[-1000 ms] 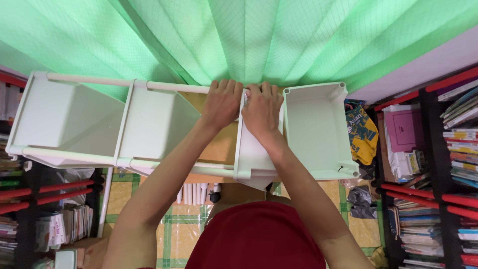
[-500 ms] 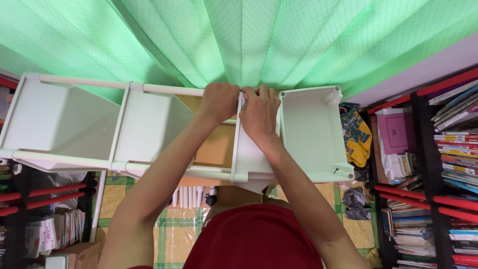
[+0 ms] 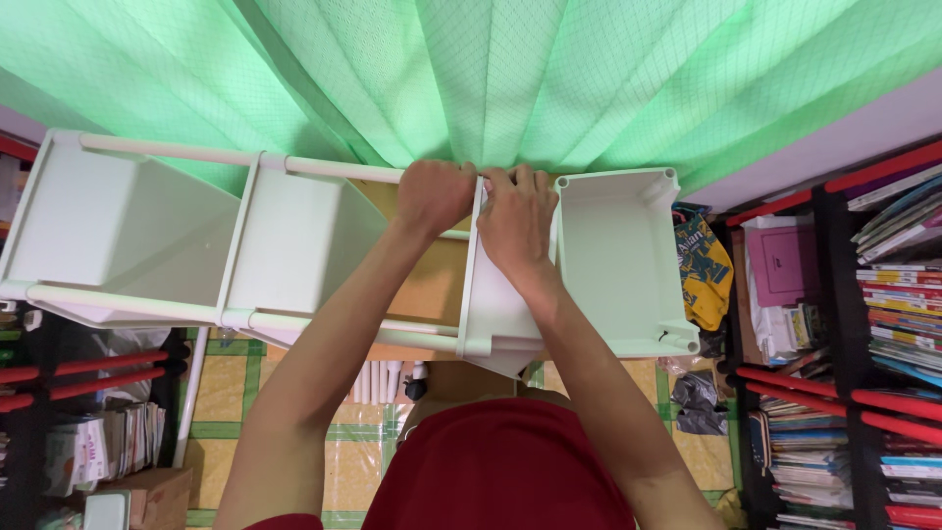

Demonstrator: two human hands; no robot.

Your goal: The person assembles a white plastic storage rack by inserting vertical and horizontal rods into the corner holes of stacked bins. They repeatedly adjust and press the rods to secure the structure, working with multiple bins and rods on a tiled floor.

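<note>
Both hands, left hand [image 3: 433, 196] and right hand [image 3: 515, 224], side by side, clamped on the white rack's far rail [image 3: 324, 169].

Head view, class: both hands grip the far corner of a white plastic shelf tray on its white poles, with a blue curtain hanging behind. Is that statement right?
Not quite. The curtain is green, not blue, as the head view shows. The rest holds: the left hand and right hand both grip the far corner of the white shelf tray on its white poles.
</note>
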